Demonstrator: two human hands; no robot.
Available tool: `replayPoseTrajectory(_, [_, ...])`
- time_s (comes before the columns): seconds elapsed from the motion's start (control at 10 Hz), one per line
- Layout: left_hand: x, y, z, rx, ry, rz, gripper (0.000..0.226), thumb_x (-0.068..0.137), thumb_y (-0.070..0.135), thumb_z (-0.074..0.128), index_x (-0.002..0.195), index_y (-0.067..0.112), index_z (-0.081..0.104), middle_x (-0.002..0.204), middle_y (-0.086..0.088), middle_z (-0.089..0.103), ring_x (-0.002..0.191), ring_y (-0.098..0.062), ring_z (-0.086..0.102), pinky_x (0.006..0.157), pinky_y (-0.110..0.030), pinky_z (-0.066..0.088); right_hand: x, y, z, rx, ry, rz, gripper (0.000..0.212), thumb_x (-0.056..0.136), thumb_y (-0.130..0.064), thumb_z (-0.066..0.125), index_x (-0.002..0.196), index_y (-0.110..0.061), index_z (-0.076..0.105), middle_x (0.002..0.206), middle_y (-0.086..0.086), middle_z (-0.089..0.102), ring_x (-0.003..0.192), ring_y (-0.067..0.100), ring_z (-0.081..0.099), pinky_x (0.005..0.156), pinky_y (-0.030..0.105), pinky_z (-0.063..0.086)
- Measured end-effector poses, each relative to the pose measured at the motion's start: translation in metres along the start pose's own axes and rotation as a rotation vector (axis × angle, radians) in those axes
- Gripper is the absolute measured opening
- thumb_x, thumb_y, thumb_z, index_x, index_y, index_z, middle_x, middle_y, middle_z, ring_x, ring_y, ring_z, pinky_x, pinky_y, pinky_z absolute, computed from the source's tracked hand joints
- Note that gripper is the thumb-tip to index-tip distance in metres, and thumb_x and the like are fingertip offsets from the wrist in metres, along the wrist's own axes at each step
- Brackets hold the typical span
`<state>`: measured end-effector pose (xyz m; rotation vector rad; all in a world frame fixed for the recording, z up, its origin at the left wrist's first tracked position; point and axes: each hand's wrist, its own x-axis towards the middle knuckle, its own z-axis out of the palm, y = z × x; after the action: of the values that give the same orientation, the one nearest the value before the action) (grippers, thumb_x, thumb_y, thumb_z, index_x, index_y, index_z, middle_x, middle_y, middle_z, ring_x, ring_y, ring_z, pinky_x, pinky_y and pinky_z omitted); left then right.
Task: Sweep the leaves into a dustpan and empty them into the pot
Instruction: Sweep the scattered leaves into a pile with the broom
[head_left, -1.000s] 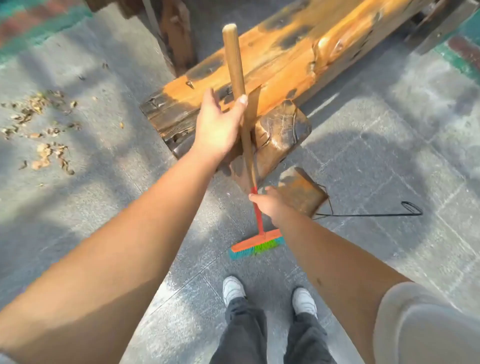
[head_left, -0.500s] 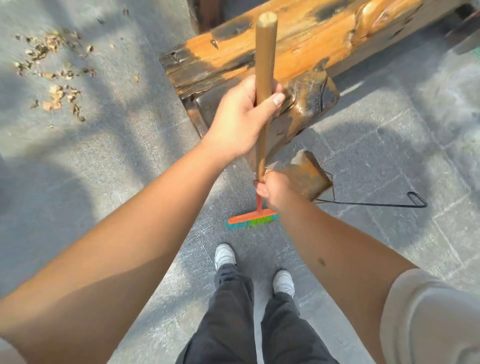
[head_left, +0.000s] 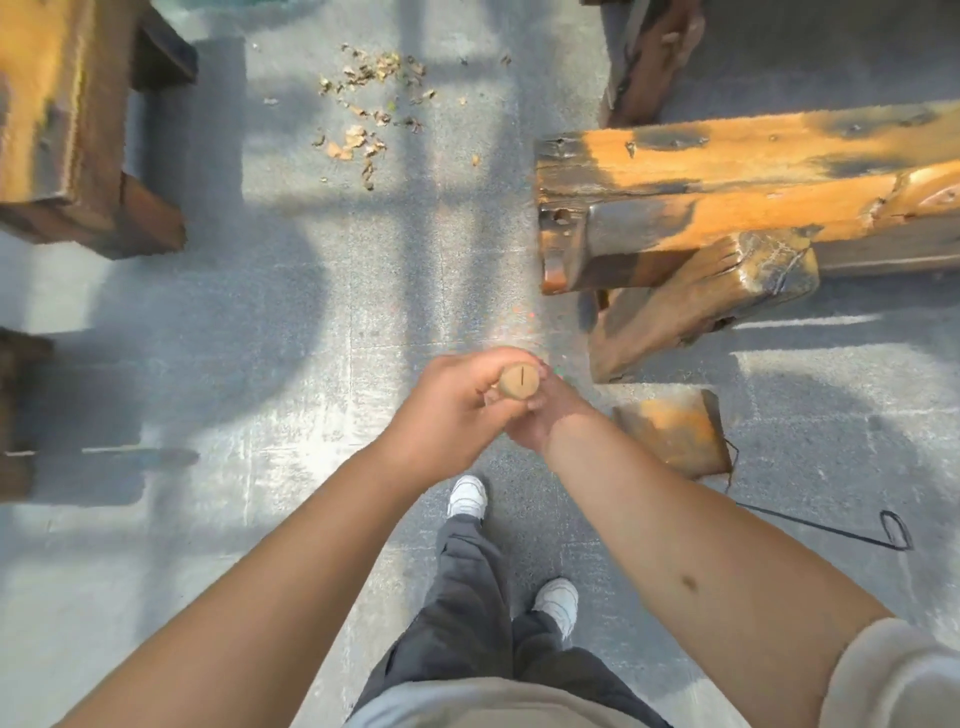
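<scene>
The leaves (head_left: 370, 111) are scattered on the floor (head_left: 291, 322) ahead, between two benches; the broom handle (head_left: 519, 382) is held upright before the feet.

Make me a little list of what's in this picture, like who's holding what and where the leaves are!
left hand: grips the top of the broom handle
right hand: grips the handle just below
broom head: hidden under the hands
leaves: scattered on the paving ahead, unswept
dustpan: rusty, on the ground to the right, by the wooden bench
pot: not visible
</scene>
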<state>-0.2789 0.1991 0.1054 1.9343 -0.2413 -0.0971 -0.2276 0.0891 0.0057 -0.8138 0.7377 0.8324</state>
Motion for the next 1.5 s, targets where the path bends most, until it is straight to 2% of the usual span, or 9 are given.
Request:
replayPoseTrajectory(0.2, [-0.023, -0.038, -0.066, 0.045, -0.078, -0.111, 0.038, 0.075, -0.015, 0.065, 0.108, 0.003, 0.069, 0.114, 0.003, 0.064, 0.109, -0.004, 0.058, 0.099, -0.020, 0.042, 0.019, 0.009, 0.078, -0.237, -0.040, 0.132, 0.018, 0.077, -0.005, 0.057, 0.060, -0.008, 0.052, 0.038, 0.003, 0.050, 0.030, 0.010, 0.050, 0.037, 0.014, 0.040])
replayPoseTrajectory(0.3, [-0.012, -0.081, -0.103, -0.244, -0.018, -0.371, 0.047, 0.072, -0.011, 0.048, 0.113, 0.005, 0.067, 0.113, -0.005, 0.068, 0.107, -0.011, 0.062, 0.097, -0.025, 0.046, 0.063, 0.016, 0.119, -0.299, 0.003, 0.128, 0.037, 0.094, 0.000, 0.040, 0.061, -0.006, 0.057, 0.041, 0.005, 0.051, 0.031, 0.008, 0.051, 0.034, 0.012, 0.040])
replayPoseTrajectory(0.5, [0.079, -0.229, -0.173, 0.061, 0.290, -0.920, 0.020, 0.090, 0.020, 0.055, 0.093, 0.008, 0.070, 0.088, -0.015, 0.071, 0.084, -0.028, 0.063, 0.074, -0.031, 0.047, 0.158, 0.006, 0.190, -0.168, 0.106, 0.134, 0.015, 0.097, -0.002, 0.045, 0.087, 0.005, 0.054, 0.066, 0.020, 0.067, 0.060, 0.020, 0.070, 0.055, 0.020, 0.057])
replayPoseTrajectory(0.7, [0.175, -0.319, -0.216, -0.788, 0.167, -1.301, 0.032, 0.102, 0.024, 0.035, 0.076, 0.006, 0.040, 0.057, -0.009, 0.041, 0.023, -0.013, 0.038, 0.028, -0.011, 0.028, 0.224, -0.021, 0.239, -0.099, 0.056, 0.130, 0.012, 0.093, 0.006, 0.049, 0.086, 0.007, 0.058, 0.081, 0.023, 0.066, 0.065, 0.024, 0.072, 0.050, 0.020, 0.056])
replayPoseTrajectory(0.8, [0.209, -0.348, -0.230, -0.904, 0.105, -1.320, 0.025, 0.104, 0.019, 0.030, 0.091, 0.003, 0.044, 0.067, -0.008, 0.056, 0.023, -0.013, 0.041, 0.026, -0.011, 0.029, 0.251, -0.042, 0.248, -0.084, 0.062, 0.144, 0.013, 0.094, 0.005, 0.048, 0.092, 0.002, 0.060, 0.082, 0.017, 0.064, 0.074, 0.022, 0.069, 0.048, 0.017, 0.052])
replayPoseTrajectory(1.0, [0.294, -0.415, -0.244, -0.990, 0.397, -1.309, 0.032, 0.099, -0.001, 0.028, 0.073, 0.002, 0.046, 0.040, -0.003, 0.053, 0.057, -0.014, 0.044, 0.057, -0.023, 0.040, 0.325, -0.100, 0.280, -0.457, 0.048, 0.295, 0.022, 0.091, 0.005, 0.043, 0.103, -0.011, 0.051, 0.078, 0.009, 0.056, 0.052, 0.016, 0.060, 0.046, 0.024, 0.047])
replayPoseTrajectory(1.2, [0.371, -0.468, -0.244, -0.960, 0.432, -1.348, 0.034, 0.099, 0.014, 0.029, 0.068, 0.009, 0.043, 0.044, -0.005, 0.039, 0.033, -0.014, 0.034, 0.034, -0.020, 0.031, 0.403, -0.124, 0.284, -0.928, 0.280, 0.194, 0.028, 0.097, -0.035, 0.040, 0.075, -0.018, 0.044, 0.058, 0.004, 0.046, 0.041, 0.019, 0.043, 0.044, 0.025, 0.034])
replayPoseTrajectory(1.3, [0.392, -0.486, -0.240, -0.956, 0.379, -1.409, 0.031, 0.102, 0.025, 0.030, 0.083, 0.006, 0.045, 0.046, -0.004, 0.038, 0.032, -0.014, 0.032, 0.032, -0.021, 0.031, 0.431, -0.133, 0.271, -1.338, 0.305, 0.114, 0.031, 0.096, -0.039, 0.038, 0.074, -0.019, 0.045, 0.069, 0.004, 0.049, 0.066, 0.023, 0.050, 0.061, 0.032, 0.037])
replayPoseTrajectory(1.5, [0.419, -0.525, -0.240, -0.797, 0.336, -1.487, 0.036, 0.103, 0.030, 0.029, 0.099, 0.001, 0.051, 0.048, -0.005, 0.040, 0.029, -0.014, 0.033, 0.029, -0.018, 0.029, 0.470, -0.138, 0.278, -1.231, 0.362, 0.216, 0.033, 0.098, -0.038, 0.035, 0.071, -0.022, 0.047, 0.073, -0.001, 0.051, 0.078, 0.021, 0.051, 0.078, 0.034, 0.049])
